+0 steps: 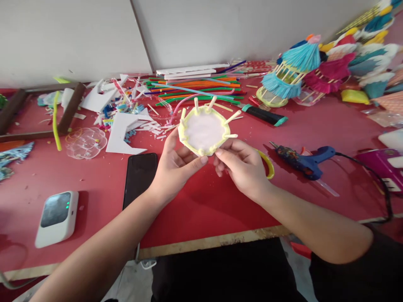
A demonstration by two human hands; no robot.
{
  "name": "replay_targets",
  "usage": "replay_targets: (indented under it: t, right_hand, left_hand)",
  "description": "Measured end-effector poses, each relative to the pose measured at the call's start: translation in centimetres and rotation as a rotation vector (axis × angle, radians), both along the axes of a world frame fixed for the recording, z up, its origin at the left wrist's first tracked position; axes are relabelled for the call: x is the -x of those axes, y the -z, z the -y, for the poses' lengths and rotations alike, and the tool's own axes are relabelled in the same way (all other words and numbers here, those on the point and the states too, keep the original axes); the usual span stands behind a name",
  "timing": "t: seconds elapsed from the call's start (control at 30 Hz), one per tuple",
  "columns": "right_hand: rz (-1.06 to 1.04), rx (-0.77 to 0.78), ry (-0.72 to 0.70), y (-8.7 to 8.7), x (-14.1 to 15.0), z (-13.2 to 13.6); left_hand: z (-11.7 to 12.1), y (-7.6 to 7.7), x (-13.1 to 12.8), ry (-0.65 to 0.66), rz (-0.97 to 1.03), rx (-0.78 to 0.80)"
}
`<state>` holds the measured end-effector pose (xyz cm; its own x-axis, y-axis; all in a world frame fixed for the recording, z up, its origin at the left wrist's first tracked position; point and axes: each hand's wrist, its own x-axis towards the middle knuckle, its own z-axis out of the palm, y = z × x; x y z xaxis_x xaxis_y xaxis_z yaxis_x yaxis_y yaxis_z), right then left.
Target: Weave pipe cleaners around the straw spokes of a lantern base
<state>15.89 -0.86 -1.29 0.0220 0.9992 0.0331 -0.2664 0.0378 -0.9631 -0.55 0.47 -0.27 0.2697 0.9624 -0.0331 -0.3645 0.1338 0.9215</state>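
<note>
Right now I grip the disc [205, 129] in both hands, up over the red table [195, 218] and tilted so its pale face shows. My left hand [172, 165] closes on its left and near edge, thumb at the rim; my right hand [242, 165] pinches the near-right edge, its other fingers curled. Short sticks [233, 117] poke out around the yellow rim [190, 146]. A phone [140, 176] lies by my left wrist, a yellow ring [268, 164] partly behind my right hand, and a glue gun [307, 163] farther right. Beyond the disc lie pipe cleaners [201, 84] and a cutter [264, 114].
</note>
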Motion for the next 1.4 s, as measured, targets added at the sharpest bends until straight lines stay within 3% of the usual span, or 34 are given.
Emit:
replay_targets:
  t: [0.27,0.5,0.9,1.13,1.4]
  right_hand:
    - [-0.071,-0.028,0.081,0.1,-0.5,-0.3]
    - [-0.097,-0.059,-0.019,0.4,-0.8,-0.2]
    - [-0.085,-0.037,-0.073,0.3,-1.0,-0.2]
    - [-0.049,0.009,-0.033,0.5,-0.7,-0.3]
    - [-0.163,0.086,0.050,-0.5,-0.7,-0.9]
  left_hand:
    - [-0.1,-0.5,0.5,0.010,0.016,0.054]
    - [-0.4,-1.4,0.8,-0.030,0.048,0.181]
    - [-0.6,-0.7,0.6,-0.106,-0.010,0.158]
    - [-0.4,-0.9,0.5,-0.079,-0.029,0.144]
    - [-0.4,-1.8,0.9,0.068,0.139,0.280]
